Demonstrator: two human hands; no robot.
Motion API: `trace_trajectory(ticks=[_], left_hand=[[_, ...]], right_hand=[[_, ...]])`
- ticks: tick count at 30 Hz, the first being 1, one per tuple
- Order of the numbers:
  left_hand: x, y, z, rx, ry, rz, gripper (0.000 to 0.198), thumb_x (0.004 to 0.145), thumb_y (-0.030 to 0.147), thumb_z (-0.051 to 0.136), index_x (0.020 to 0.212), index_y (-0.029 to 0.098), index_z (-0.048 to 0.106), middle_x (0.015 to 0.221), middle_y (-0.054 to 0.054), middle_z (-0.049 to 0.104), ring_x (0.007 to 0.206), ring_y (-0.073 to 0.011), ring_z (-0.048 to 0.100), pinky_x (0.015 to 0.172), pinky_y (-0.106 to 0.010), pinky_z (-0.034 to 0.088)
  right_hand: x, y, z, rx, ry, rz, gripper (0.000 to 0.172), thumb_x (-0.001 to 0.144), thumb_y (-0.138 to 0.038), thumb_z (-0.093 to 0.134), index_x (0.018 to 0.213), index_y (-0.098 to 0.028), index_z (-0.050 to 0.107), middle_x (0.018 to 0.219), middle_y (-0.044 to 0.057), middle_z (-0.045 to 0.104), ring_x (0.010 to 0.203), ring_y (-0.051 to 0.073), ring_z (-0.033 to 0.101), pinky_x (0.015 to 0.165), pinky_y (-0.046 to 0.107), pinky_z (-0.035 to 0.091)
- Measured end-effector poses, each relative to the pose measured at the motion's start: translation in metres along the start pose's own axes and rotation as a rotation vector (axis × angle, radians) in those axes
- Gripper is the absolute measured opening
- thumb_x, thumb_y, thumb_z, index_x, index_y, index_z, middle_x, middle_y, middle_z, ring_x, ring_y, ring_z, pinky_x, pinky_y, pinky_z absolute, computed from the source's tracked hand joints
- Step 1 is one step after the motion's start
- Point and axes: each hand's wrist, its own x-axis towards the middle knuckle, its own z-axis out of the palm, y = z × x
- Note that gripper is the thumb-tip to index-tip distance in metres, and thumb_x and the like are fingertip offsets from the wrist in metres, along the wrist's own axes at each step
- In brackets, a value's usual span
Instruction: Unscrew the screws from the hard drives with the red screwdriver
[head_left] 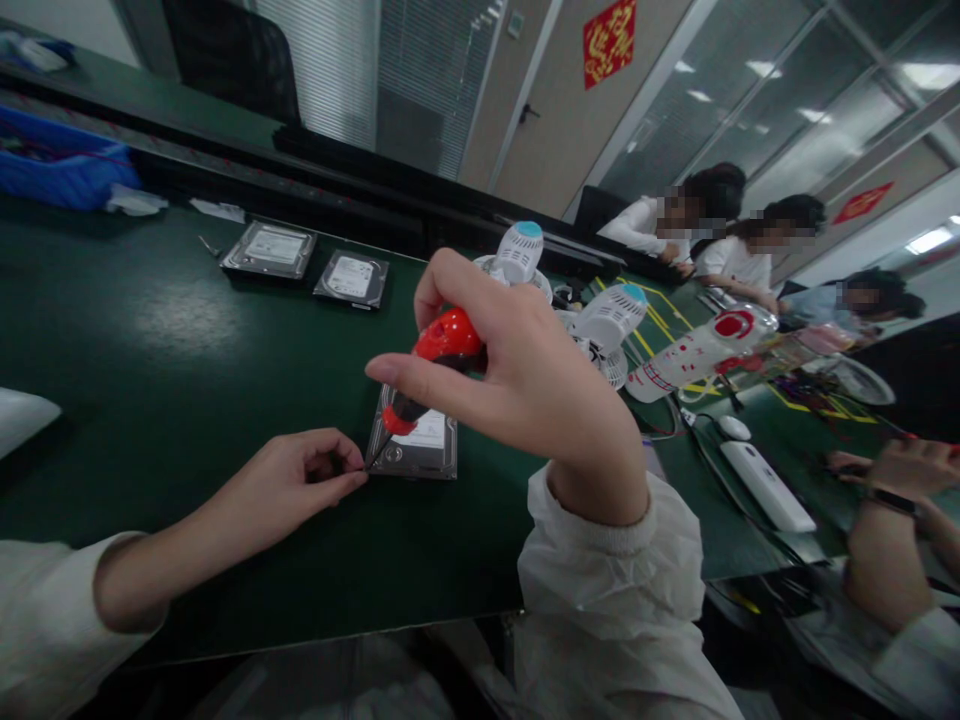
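Note:
My right hand (517, 375) is wrapped round a red-and-black screwdriver (439, 355), its index finger stretched out. The shaft slants down and left, and its tip (369, 463) meets the near left corner of a hard drive (416, 445) lying flat on the dark green table (172, 350). My left hand (300, 480) rests on the table just left of that corner, thumb and fingers pinched together right at the tip. Whatever sits in the pinch is too small to see.
Two more hard drives (270, 248) (351, 278) lie at the back. Small white fans (517, 255) (611, 320), a white bottle with red print (697, 355) and a white remote (765, 485) crowd the right. A blue bin (60, 165) stands far left. Another person's hand (900, 465) works at right; people sit beyond.

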Motion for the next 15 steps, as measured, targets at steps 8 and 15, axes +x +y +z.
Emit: trace_trajectory(ticks=[8, 15], left_hand=[[-0.0009, -0.0022, -0.0009, -0.003, 0.011, 0.005, 0.032, 0.085, 0.052, 0.07, 0.091, 0.021, 0.068, 0.081, -0.002, 0.07, 0.068, -0.0189, 0.065, 0.061, -0.031, 0.05], [-0.0004, -0.0005, -0.0008, -0.001, 0.003, 0.011, 0.03, 0.085, 0.05, 0.07, 0.09, 0.021, 0.068, 0.073, 0.0, 0.068, 0.064, -0.0176, 0.062, 0.058, -0.029, 0.047]], right_hand=[[-0.0011, -0.0028, -0.0025, 0.023, -0.034, -0.015, 0.019, 0.092, -0.03, 0.057, 0.104, -0.02, 0.045, 0.082, -0.005, 0.05, 0.066, 0.009, 0.041, 0.065, 0.027, 0.032], [-0.0006, -0.0023, -0.0011, 0.031, -0.02, -0.055, 0.014, 0.091, -0.022, 0.062, 0.093, -0.019, 0.049, 0.078, -0.006, 0.048, 0.066, 0.008, 0.04, 0.066, 0.027, 0.032]])
